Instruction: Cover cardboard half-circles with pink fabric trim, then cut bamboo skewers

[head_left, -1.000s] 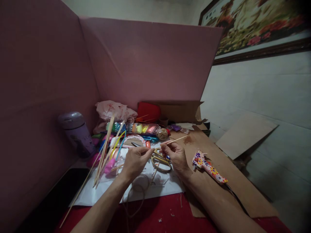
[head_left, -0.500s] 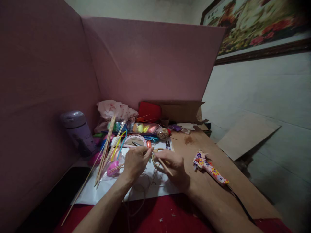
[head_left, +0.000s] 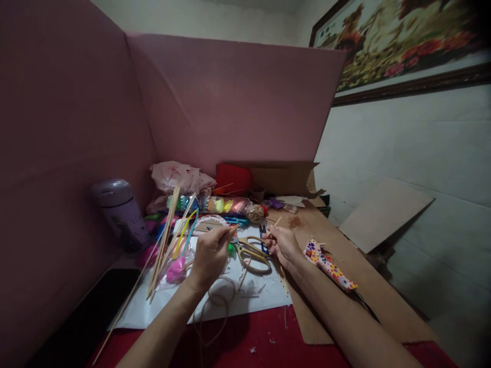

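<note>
My left hand (head_left: 210, 255) is closed in a pinch over the white paper, with the tip of a thin wooden stick (head_left: 235, 226) poking out past the fingertips. To the right, my right hand (head_left: 284, 246) pinches a short wooden stick (head_left: 278, 221) that slants up from the fingers. Between the hands lie scissors (head_left: 248, 267) with gold-coloured handles. Dark thread snips (head_left: 263, 232) rest just beside my right fingers. Below that hand, several thin sticks (head_left: 284, 282) lie on the paper's edge. Loops of twine (head_left: 226, 313) hang under my left wrist.
Bamboo skewers (head_left: 165, 240) lean over bagged pink clay (head_left: 176, 270) at left, near a purple bottle (head_left: 123, 214). Packs of coloured clay (head_left: 226, 205) and a twine ball (head_left: 253, 211) sit behind. A flower-patterned glue gun (head_left: 330, 267) lies on cardboard (head_left: 383, 301) at right.
My hands, earlier fingertip to fingertip, have moved apart. My right hand has shifted right and turned, its stick now pointing up instead of down. The scissors and snips show more fully.
</note>
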The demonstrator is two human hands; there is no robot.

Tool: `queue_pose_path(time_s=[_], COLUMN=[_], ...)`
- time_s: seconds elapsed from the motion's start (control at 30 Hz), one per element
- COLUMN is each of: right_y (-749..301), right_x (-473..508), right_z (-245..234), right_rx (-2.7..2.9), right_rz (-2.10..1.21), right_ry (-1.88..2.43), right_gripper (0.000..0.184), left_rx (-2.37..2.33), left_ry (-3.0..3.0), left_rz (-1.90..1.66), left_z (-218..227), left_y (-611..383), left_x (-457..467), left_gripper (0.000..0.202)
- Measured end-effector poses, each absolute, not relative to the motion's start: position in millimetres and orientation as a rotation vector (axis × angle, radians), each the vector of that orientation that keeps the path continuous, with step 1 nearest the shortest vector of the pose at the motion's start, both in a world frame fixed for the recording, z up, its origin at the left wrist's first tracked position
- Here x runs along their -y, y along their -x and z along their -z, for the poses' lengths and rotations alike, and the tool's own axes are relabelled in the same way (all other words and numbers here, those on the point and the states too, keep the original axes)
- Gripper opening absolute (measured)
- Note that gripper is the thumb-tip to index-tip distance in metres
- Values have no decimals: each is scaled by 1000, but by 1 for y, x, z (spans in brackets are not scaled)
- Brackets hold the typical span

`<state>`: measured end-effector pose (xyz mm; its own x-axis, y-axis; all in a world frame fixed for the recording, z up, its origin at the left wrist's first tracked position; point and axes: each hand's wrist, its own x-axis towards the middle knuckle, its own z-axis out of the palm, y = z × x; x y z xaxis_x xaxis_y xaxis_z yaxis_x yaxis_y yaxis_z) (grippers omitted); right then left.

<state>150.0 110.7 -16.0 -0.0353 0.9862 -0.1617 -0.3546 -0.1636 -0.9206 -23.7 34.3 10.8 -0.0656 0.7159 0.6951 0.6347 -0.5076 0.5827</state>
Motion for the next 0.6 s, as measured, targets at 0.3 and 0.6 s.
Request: queue_pose_path(time_s=[0.3,0.6], right_y=[-161,-154], right_x=[-126,-118], right_z=[18,22], right_rx=[837,1068], right_rz=[-1468,-1222], right_ry=[1028,902], right_gripper=[15,26], left_rx=[-1323,-915], left_ry=[-2044,-1276], left_rz=[-1933,-2313], left_z=[-11,-40], left_y=[23,11], left_x=[-28,-15], left_gripper=[14,14])
